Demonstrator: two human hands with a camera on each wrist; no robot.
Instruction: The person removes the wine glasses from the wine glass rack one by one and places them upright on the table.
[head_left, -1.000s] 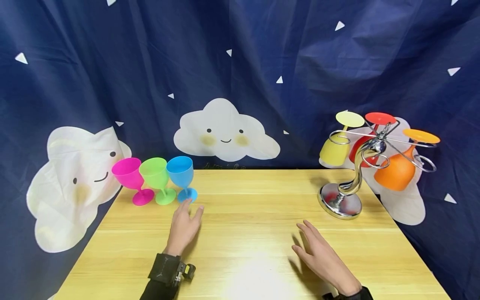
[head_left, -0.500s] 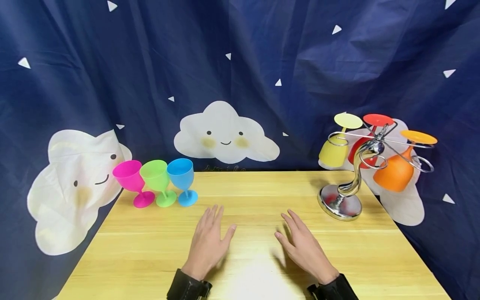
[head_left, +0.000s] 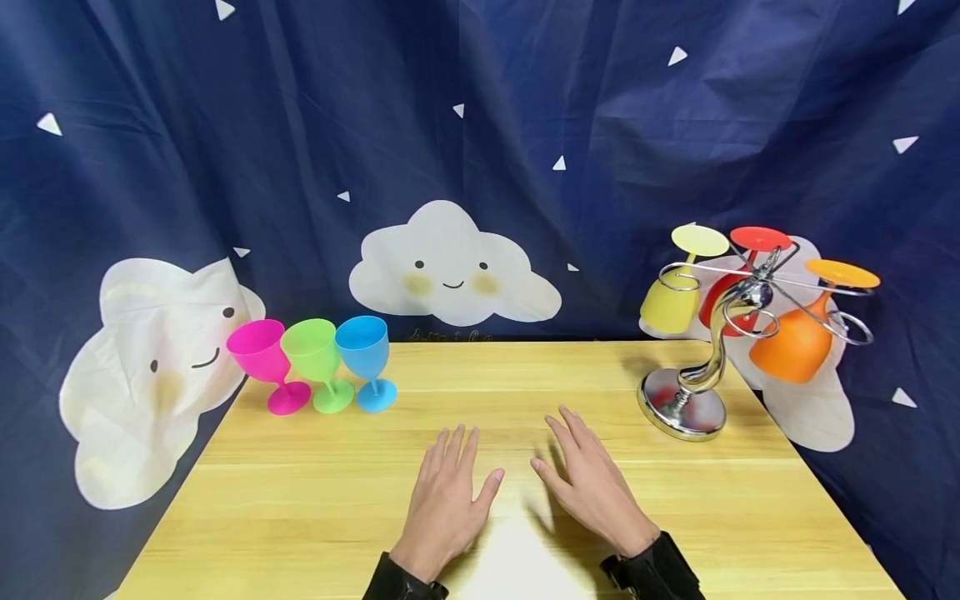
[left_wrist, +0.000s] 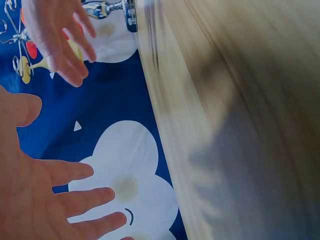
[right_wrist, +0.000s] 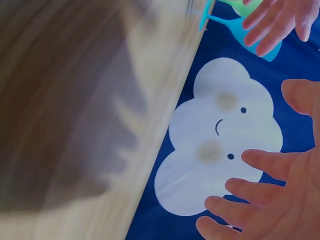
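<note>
In the head view my left hand (head_left: 448, 504) hovers over the middle of the table, fingers spread and holding nothing. To its right, my right hand (head_left: 596, 492) is held palm down with its fingers stretched out, also holding nothing. Three goblets stand upright in a row at the back left: a pink goblet (head_left: 258, 352), a green goblet (head_left: 311, 350) and a blue goblet (head_left: 363, 348). A chrome goblet rack (head_left: 708, 358) at the back right carries a yellow goblet (head_left: 670, 302), a red goblet (head_left: 760, 240) and an orange goblet (head_left: 791, 343), all hanging upside down.
The pale wooden table (head_left: 315, 483) runs back to a dark blue curtain (head_left: 300, 125) printed with white clouds. One rack arm with a wire loop (head_left: 750, 321) hangs toward the front without a goblet.
My left hand has moved from beside the blue goblet's foot rightward and nearer to me. My right hand has shifted left and slightly away from me. Goblets and rack stay put.
</note>
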